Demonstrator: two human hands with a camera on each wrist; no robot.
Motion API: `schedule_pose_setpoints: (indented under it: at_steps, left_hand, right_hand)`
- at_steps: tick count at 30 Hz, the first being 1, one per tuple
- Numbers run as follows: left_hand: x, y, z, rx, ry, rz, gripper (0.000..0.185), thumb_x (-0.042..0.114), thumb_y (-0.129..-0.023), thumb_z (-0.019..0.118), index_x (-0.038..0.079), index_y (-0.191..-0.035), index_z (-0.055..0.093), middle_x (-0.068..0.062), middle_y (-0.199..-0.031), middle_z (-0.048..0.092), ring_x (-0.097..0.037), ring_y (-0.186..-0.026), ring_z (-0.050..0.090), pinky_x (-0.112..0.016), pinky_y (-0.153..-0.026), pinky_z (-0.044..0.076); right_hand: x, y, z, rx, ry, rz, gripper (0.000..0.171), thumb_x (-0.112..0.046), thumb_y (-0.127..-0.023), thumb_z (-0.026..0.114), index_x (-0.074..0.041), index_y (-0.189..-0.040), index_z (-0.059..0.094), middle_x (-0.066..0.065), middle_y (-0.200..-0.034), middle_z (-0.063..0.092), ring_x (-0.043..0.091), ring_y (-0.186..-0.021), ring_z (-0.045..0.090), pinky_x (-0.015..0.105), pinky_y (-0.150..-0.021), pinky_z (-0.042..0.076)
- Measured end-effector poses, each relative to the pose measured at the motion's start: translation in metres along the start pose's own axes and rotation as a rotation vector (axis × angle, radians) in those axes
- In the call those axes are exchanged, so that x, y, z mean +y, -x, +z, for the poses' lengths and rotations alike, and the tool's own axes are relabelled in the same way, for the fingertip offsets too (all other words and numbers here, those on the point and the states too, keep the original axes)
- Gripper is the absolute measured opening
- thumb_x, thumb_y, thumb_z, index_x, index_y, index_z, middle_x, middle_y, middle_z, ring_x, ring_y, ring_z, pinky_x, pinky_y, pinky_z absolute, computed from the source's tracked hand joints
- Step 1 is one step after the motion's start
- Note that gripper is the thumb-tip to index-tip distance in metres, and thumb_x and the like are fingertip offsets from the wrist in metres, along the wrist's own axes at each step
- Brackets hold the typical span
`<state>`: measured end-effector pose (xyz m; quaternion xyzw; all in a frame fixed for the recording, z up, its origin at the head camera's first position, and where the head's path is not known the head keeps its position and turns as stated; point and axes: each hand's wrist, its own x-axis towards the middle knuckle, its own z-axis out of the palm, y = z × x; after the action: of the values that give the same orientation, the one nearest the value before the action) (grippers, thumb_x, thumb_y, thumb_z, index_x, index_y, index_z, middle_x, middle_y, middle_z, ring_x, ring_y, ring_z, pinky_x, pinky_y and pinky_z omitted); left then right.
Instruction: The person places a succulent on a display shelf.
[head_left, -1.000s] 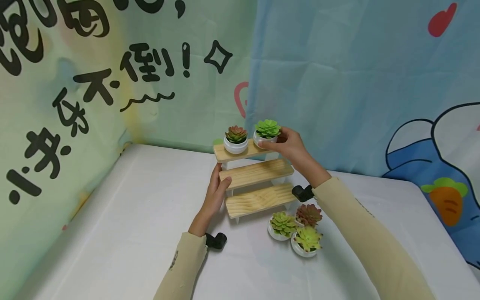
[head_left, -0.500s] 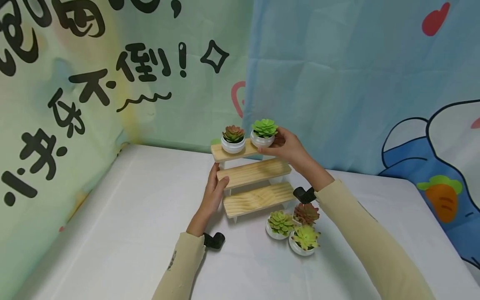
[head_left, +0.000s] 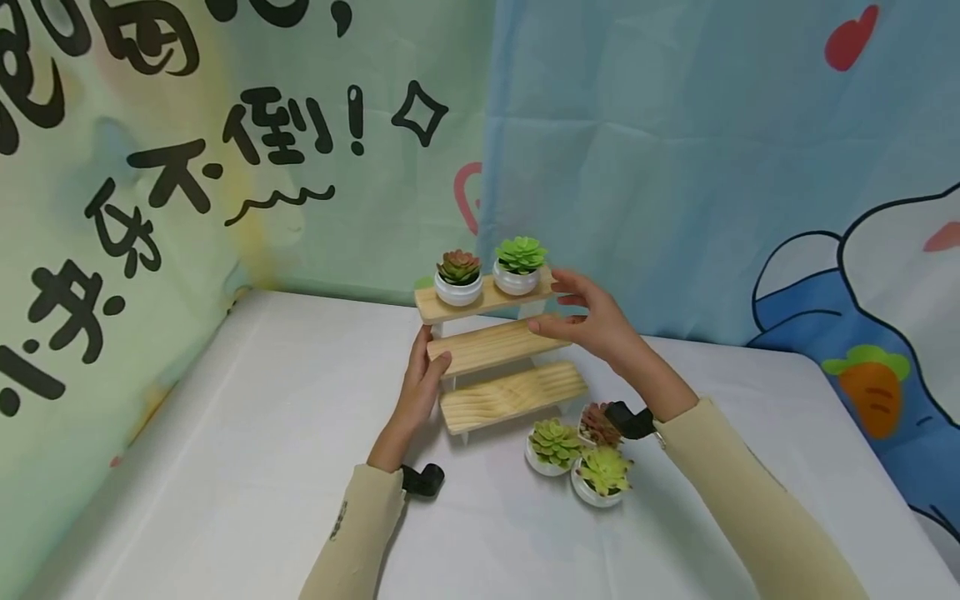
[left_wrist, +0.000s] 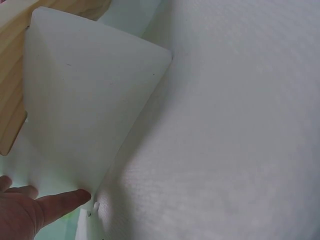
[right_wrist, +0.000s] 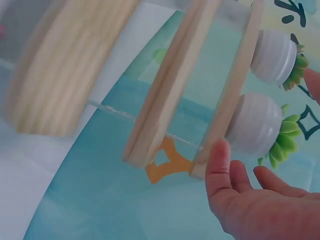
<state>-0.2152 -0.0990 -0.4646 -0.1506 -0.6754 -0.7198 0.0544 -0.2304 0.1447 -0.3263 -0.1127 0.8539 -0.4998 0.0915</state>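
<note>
Since a second ago, the right hand (head_left: 592, 321) has let go of the green plant pot (head_left: 517, 268) and drawn back to the right; it now hovers with its fingers spread and relaxed beside the right end of the wooden stand (head_left: 498, 350), holding nothing. That pot stands upright on the top step, just beside the reddish plant pot (head_left: 458, 278) to its left. In the right wrist view the fingertips (right_wrist: 220, 155) lie close to the end of the top step, near the green plant pot (right_wrist: 260, 125), but touch neither.

The left hand (head_left: 422, 385) is unmoved, thumb and fingers gripping the left end of the middle step. The bottom step is bare. Three more small plant pots (head_left: 573, 446) sit clustered on the white worktop (head_left: 240, 450) at the stand's front right corner.
</note>
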Motion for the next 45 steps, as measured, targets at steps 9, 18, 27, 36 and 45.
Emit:
schedule_pose_setpoints:
  at_steps: [9,18,27,36,45]
  left_hand:
    - [0.002,0.002,0.002,0.004,0.002,-0.019,0.064,0.013,-0.101,0.04,0.003,-0.156,0.009,-0.028,-0.14,0.032,-0.036,-0.125,0.039,-0.048,-0.107,0.031]
    - [0.004,0.003,0.002,0.023,0.006,-0.037,0.065,0.013,-0.101,0.04,0.001,-0.156,0.008,-0.028,-0.144,0.03,-0.037,-0.128,0.037,-0.049,-0.108,0.029]
    - [0.004,0.002,0.003,0.02,0.0,-0.034,0.066,0.012,-0.1,0.04,0.0,-0.156,0.007,-0.029,-0.142,0.031,-0.038,-0.126,0.038,-0.05,-0.107,0.03]
    - [0.008,0.005,0.001,0.036,0.002,-0.041,0.065,0.012,-0.1,0.04,0.0,-0.156,0.008,-0.028,-0.142,0.031,-0.037,-0.125,0.039,-0.049,-0.105,0.032]
    - [0.008,0.004,0.005,0.033,0.002,-0.034,0.065,0.012,-0.099,0.04,0.0,-0.155,0.009,-0.029,-0.138,0.033,-0.036,-0.122,0.041,-0.045,-0.104,0.033]
  right_hand:
    - [0.012,0.045,-0.004,0.051,-0.046,-0.054,0.077,-0.015,-0.089,0.072,-0.007,-0.152,0.029,0.015,-0.151,0.035,0.033,-0.136,0.035,0.047,-0.105,0.036]
    - [0.02,0.091,0.0,0.132,-0.036,-0.083,0.071,-0.009,-0.086,0.074,-0.003,-0.146,0.038,0.014,-0.146,0.041,0.024,-0.129,0.04,0.018,-0.09,0.044]
    - [0.042,0.131,0.007,0.208,-0.009,-0.041,0.067,-0.008,-0.085,0.075,-0.003,-0.143,0.042,0.014,-0.143,0.044,0.02,-0.125,0.041,0.015,-0.088,0.043]
    - [0.063,0.159,0.018,0.211,-0.003,-0.132,0.068,0.0,-0.079,0.078,-0.002,-0.139,0.045,0.008,-0.135,0.048,0.004,-0.114,0.045,0.02,-0.081,0.046]
    - [0.08,0.176,0.025,0.246,0.004,-0.019,0.07,-0.005,-0.08,0.079,-0.001,-0.14,0.043,0.014,-0.139,0.045,0.001,-0.11,0.044,0.023,-0.08,0.047]
